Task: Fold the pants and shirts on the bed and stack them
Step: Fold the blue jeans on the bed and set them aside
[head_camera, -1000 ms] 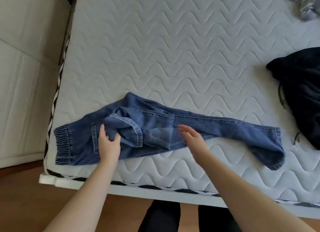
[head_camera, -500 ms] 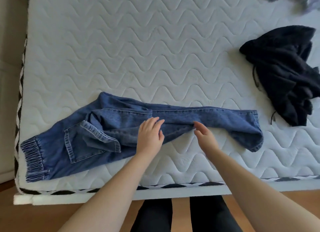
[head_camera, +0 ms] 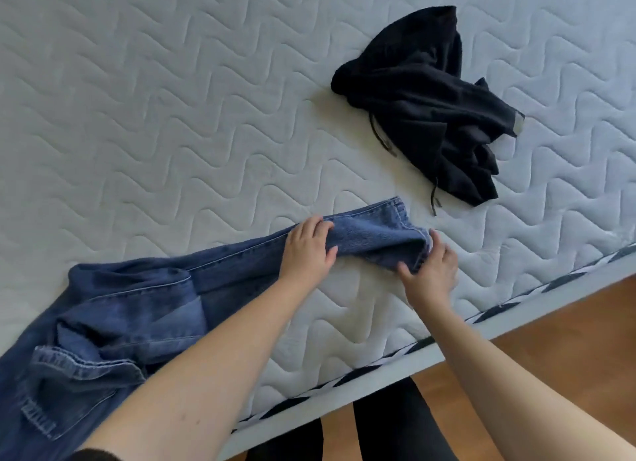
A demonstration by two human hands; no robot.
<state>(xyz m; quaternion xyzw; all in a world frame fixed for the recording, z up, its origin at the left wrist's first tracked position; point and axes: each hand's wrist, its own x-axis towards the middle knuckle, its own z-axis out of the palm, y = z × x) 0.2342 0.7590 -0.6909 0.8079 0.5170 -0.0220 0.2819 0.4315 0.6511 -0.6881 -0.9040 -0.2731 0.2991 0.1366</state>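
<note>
**Denim first, black top waiting**

Denim makes up the only garment in hand so far: the jeans (head_camera: 144, 309) lie stretched across the near edge of the mattress (head_camera: 172, 116), waist end at the lower left of the view, leg hems out to the right. Both hands work at the hem end. The left hand (head_camera: 307, 250) rests on the leg a little way in from the hem, fingers curled over the far edge of the cloth and thumb on the near side, so it looks to be holding the fabric rather than just pressing it. The right hand (head_camera: 428, 269) pinches the very end of the leg, thumb below and fingers wrapped over the hem

By my reading the task is barely begun. The jeans seem laid leg over leg lengthwise, though the waist part is rumpled, with a pocket flap turned up, so even that fold is untidy. The crosswise folds are not yet made, and gripping the hem suits bringing it toward the waist

A black top (head_camera: 430, 106) lies crumpled farther back on the mattress, well apart from the jeans, with a drawcord trailing out toward them; it is untouched and unfolded. No folded pile shows anywhere, so all the stacking is left too
</note>
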